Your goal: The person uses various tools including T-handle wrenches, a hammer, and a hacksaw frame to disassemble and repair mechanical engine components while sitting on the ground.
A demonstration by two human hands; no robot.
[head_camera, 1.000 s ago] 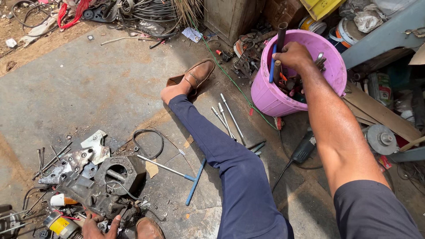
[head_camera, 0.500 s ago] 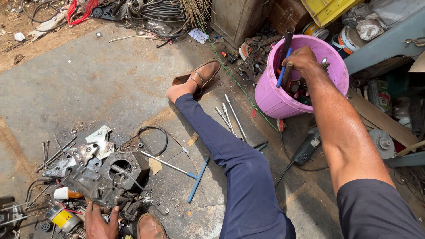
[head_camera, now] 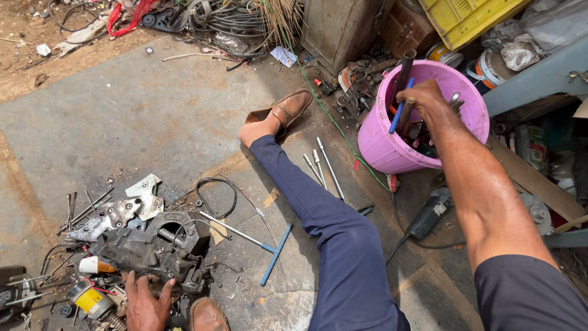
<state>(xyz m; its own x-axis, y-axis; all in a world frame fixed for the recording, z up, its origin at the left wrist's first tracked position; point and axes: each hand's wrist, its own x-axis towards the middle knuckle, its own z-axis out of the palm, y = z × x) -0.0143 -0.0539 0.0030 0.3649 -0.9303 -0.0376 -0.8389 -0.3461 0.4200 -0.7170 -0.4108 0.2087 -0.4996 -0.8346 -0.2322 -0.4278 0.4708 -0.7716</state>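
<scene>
Down on concrete floor (head_camera: 122, 122), person sits, leg stretched toward 12 o'clock. Right hand (head_camera: 422, 98) up at 2 o'clock, fingers closed among tools standing in pink bucket (head_camera: 383, 144), looks gripped on blue-handled tool (head_camera: 399, 115), though exact hold is hard to tell. Left hand (head_camera: 144, 300) at 7 o'clock, palm down, fingers spread on greasy engine part (head_camera: 147, 251), probably steadying it. Blue T-wrench (head_camera: 257, 245) lies just beside it, handy.

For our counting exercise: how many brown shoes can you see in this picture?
2. One brown shoe is on the foot of the outstretched leg, near the pink bucket. The other brown shoe is at the bottom edge, beside the left hand.
</scene>
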